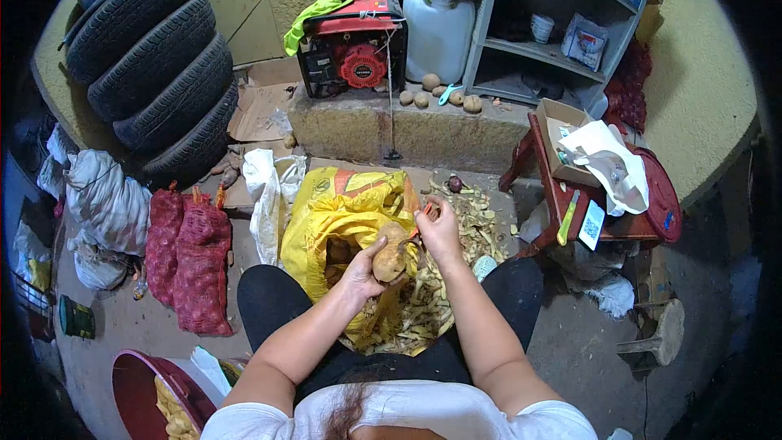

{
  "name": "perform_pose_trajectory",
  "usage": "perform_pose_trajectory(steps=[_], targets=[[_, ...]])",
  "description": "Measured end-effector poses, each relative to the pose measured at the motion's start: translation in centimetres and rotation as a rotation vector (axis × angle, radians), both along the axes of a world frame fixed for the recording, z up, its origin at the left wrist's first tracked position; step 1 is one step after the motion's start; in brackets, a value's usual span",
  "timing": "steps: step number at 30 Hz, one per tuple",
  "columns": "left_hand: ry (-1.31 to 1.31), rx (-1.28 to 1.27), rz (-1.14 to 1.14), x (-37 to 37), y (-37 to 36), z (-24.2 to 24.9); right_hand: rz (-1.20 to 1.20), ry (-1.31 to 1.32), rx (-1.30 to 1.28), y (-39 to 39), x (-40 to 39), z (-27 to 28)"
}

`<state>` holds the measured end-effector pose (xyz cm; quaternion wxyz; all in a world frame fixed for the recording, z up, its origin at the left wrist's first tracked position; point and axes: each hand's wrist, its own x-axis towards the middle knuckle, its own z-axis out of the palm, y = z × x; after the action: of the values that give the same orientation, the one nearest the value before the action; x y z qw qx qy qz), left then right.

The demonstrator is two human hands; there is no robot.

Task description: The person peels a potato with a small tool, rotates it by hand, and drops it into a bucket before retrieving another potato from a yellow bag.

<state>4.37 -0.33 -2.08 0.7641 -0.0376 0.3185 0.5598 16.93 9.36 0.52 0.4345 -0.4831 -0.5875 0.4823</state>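
A brown potato (392, 253) rests in my left hand (364, 275), fingers wrapped round its lower left side. My right hand (441, 232) grips an orange-handled peeler (422, 218), its blade end right at the potato's upper right side. Both hands are over an open yellow sack (314, 212), where more potatoes (337, 250) show in the shadow of its mouth. Peelings (423, 301) lie heaped below my hands and spread along the floor to the right. A red onion (454, 184) sits at the far end of the peelings.
Red net bags (204, 265) stand on the left, near stacked tyres (163, 57). A maroon tub (138, 387) with peeled potatoes is at lower left. Ahead, a generator (356, 53) and a white jerrycan (438, 37) stand on a ledge. A red stool (533, 143) holds a cardboard box.
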Motion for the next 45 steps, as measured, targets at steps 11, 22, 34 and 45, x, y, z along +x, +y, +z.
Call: perform_pose_trajectory(steps=[11, 22, 34, 45], targets=[[0.098, 0.013, 0.034, 1.2, 0.5, 0.2, -0.137, -0.438, 0.647, -4.0, -1.8, 3.2], [0.001, 0.184, -0.251, 0.1, -0.9, -1.0, -0.094, -0.502, 0.323, -0.9, -0.7, 1.3], [0.053, 0.113, -0.184, 0.5, -2.6, 1.7, -0.325, -0.672, -0.046, 4.6, 3.5, -2.9], [0.057, 0.086, -0.082, -1.6, -0.7, 1.0, 0.547, -0.288, -0.013, -0.2, 2.9, 2.9]])
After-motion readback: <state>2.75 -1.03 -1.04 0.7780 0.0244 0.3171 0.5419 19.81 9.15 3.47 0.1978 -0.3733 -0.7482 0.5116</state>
